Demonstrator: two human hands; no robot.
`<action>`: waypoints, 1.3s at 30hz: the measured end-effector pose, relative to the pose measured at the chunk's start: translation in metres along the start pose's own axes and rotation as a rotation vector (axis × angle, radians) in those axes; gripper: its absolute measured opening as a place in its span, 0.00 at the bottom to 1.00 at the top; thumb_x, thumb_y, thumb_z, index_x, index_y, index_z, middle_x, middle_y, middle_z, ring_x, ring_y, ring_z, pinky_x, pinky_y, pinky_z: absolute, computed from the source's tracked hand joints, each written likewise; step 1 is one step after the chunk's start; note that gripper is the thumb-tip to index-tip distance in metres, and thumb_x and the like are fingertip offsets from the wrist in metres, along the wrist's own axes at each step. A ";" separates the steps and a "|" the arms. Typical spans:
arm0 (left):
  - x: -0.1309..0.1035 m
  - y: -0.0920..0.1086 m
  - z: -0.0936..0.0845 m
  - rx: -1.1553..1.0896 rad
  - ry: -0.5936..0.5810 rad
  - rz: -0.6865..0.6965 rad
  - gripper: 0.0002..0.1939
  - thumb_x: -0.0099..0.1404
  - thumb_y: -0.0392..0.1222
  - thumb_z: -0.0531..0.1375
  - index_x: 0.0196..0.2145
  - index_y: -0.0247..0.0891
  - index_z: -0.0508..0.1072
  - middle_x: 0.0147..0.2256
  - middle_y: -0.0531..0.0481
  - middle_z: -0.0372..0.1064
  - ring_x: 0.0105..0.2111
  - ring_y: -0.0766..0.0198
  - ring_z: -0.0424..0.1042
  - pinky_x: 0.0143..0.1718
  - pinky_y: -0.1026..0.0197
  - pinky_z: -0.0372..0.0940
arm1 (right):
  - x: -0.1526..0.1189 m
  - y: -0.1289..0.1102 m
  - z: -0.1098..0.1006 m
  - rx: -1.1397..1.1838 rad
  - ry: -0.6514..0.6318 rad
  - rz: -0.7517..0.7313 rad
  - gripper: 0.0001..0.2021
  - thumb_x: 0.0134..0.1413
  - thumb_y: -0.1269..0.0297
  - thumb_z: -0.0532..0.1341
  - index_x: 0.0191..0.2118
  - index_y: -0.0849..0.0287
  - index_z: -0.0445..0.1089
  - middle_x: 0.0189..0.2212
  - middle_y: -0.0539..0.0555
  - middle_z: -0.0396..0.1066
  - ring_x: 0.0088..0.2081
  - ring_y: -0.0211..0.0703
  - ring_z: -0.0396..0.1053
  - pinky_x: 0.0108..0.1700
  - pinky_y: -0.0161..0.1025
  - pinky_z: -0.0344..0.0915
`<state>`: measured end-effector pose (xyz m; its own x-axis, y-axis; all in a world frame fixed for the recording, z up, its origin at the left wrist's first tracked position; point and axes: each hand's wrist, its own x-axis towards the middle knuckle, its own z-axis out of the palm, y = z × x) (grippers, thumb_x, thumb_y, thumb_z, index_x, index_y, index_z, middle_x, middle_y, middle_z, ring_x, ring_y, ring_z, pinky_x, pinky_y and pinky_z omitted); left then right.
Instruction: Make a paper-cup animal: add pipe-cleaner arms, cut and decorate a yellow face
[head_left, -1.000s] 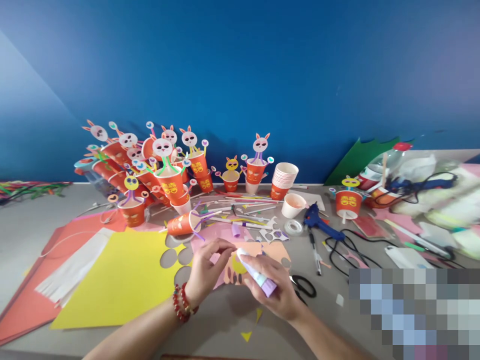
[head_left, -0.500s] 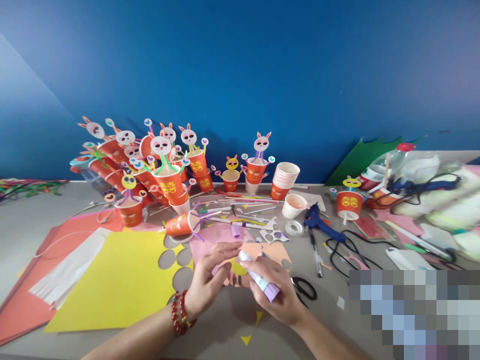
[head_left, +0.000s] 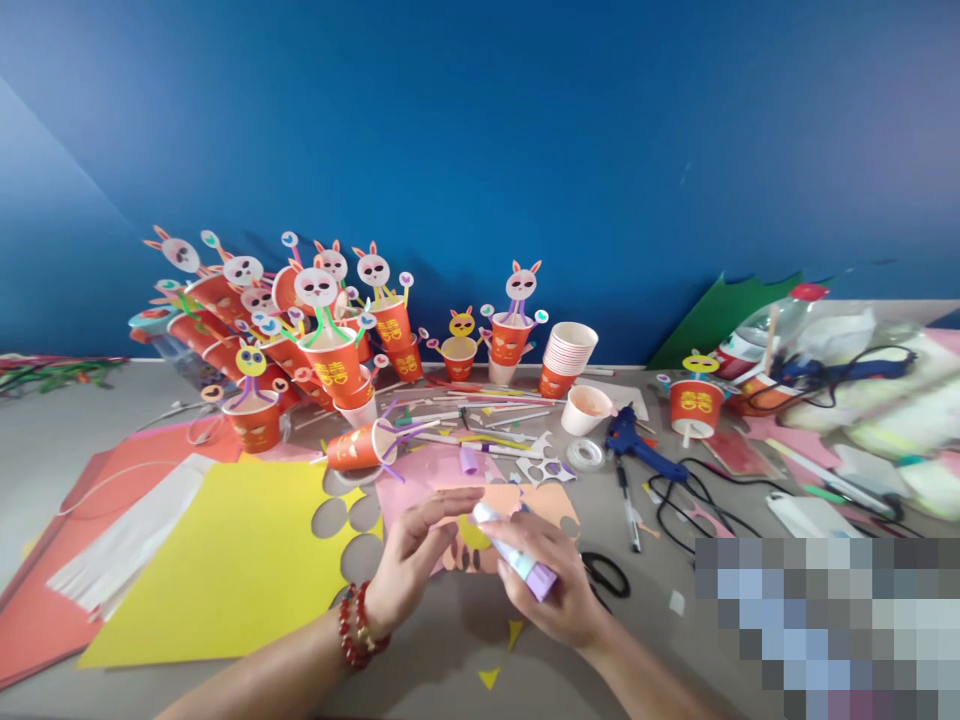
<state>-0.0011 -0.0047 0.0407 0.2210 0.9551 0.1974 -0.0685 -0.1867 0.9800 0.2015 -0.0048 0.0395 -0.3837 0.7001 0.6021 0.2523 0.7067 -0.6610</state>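
Our right hand (head_left: 559, 575) is wrapped around a glue stick (head_left: 520, 562), its white tip over a yellow bit (head_left: 473, 536). That bit lies on peach paper (head_left: 551, 500), near the middle of the table's (head_left: 420, 650) front edge. We can't tell if the tip touches it. Our left hand (head_left: 416, 550) holds nothing we can see; its thumb sits apart from its long fingers, by the paper's left side. If we push too hard, the bit could slide or bend, since we see no finger pinning it. Glue could run past its rim and stick it to the paper. What looks like the cap (head_left: 469, 461) lies behind the paper, so the glue might dry out.
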 end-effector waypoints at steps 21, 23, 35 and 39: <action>-0.001 -0.007 0.002 0.033 -0.012 -0.014 0.15 0.69 0.40 0.56 0.49 0.45 0.78 0.55 0.48 0.73 0.57 0.51 0.68 0.61 0.49 0.60 | -0.001 -0.001 0.001 -0.032 0.041 0.059 0.19 0.55 0.74 0.57 0.51 0.52 0.70 0.30 0.53 0.74 0.30 0.44 0.72 0.32 0.39 0.69; -0.001 -0.006 0.002 0.038 -0.016 -0.011 0.15 0.69 0.40 0.56 0.49 0.45 0.78 0.55 0.47 0.73 0.57 0.51 0.68 0.61 0.48 0.60 | -0.001 -0.001 0.001 -0.033 0.055 0.075 0.17 0.56 0.73 0.57 0.50 0.52 0.71 0.30 0.53 0.75 0.29 0.44 0.72 0.31 0.39 0.69; -0.002 -0.005 0.004 -0.004 -0.013 -0.015 0.15 0.70 0.41 0.55 0.49 0.46 0.78 0.55 0.48 0.73 0.58 0.52 0.68 0.61 0.49 0.60 | -0.002 0.001 0.000 -0.036 0.057 0.077 0.18 0.55 0.73 0.58 0.50 0.52 0.72 0.29 0.52 0.75 0.29 0.44 0.72 0.31 0.38 0.69; -0.003 -0.006 0.003 -0.009 0.008 -0.007 0.14 0.70 0.40 0.55 0.48 0.46 0.79 0.55 0.49 0.73 0.58 0.53 0.68 0.61 0.50 0.60 | -0.002 0.000 0.000 -0.037 0.041 0.081 0.18 0.55 0.73 0.58 0.50 0.52 0.72 0.32 0.53 0.76 0.30 0.45 0.73 0.32 0.38 0.70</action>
<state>0.0013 -0.0066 0.0340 0.2141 0.9581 0.1903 -0.0756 -0.1780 0.9811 0.2019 -0.0065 0.0385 -0.3245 0.7579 0.5660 0.3136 0.6507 -0.6916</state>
